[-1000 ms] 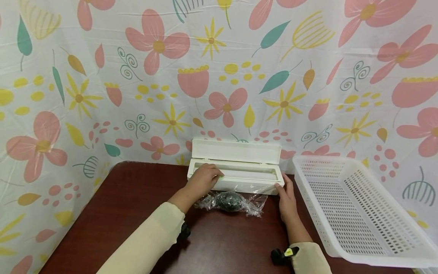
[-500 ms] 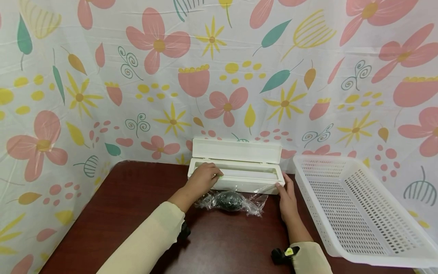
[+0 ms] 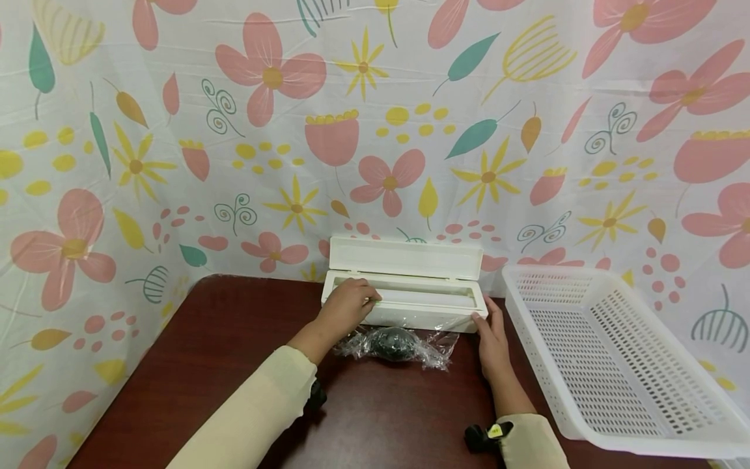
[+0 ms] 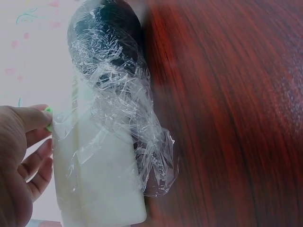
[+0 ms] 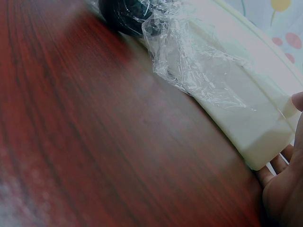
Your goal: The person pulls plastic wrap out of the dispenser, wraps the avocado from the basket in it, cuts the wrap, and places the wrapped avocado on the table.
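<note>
A person sits at a dark red-brown wooden table, seen from above, with both cream-sleeved arms reaching toward the centre of the frame. There, against the back edge of the table, lies a long white plastic-wrap dispenser box with its hinged lid standing open behind it.

The left hand rests on the left end of the box, its fingers curled over the front rim. In the left wrist view the thumb and fingers pinch that end, beside a small green tab, so the hand is clamped on the box. The right hand lies at the box's right end, just right of centre. Its fingers are fairly straight against the corner, and in the right wrist view they cup the end of the box from behind; they look relaxed rather than gripping.

Just in front of the box, between the two hands, sits a dark round object wrapped in crinkled clear film. The loose film touches the front wall of the box.

At the right of the frame a white perforated basket stands on the table, near the right hand. A floral-print cloth fills the upper frame as a backdrop.
</note>
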The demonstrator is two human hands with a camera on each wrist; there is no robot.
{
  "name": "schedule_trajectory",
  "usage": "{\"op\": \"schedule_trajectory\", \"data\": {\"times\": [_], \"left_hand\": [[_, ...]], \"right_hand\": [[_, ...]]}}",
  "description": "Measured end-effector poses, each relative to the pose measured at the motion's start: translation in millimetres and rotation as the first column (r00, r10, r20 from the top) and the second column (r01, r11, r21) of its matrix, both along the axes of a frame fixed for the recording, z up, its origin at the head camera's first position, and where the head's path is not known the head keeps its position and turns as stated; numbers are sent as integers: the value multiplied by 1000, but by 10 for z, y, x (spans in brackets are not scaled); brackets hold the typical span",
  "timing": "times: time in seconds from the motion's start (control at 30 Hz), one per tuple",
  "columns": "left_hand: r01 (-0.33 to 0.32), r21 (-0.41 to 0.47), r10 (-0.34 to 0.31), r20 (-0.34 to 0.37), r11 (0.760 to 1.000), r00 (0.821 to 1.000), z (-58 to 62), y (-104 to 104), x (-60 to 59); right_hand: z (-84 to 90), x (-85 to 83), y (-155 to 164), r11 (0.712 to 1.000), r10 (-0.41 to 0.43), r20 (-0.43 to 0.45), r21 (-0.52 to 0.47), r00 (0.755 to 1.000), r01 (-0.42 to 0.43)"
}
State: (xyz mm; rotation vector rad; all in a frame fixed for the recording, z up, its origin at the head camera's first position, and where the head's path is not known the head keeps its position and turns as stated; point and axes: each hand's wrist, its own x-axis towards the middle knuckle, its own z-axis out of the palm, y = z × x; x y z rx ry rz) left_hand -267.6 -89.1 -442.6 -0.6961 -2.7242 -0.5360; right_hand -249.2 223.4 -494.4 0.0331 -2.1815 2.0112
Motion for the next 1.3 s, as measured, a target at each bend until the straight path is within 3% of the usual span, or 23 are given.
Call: {"op": "schedule_trajectory", "data": {"times": [0.7, 1.07, 1.3], "left_hand": [[-39, 3, 39, -39, 999, 998, -36, -24, 21], [-42, 26, 44, -80, 999, 996, -71, -55, 23], [-28, 81, 39, -132, 996, 990, -130, -83, 22]], "right_hand": [[0, 15, 3, 1000, -5, 1, 3, 1000, 5], [-284, -162, 103, 1000, -13, 0, 9, 1000, 13], [-103, -53, 44, 1000, -8, 0, -2, 1000, 8]]}}
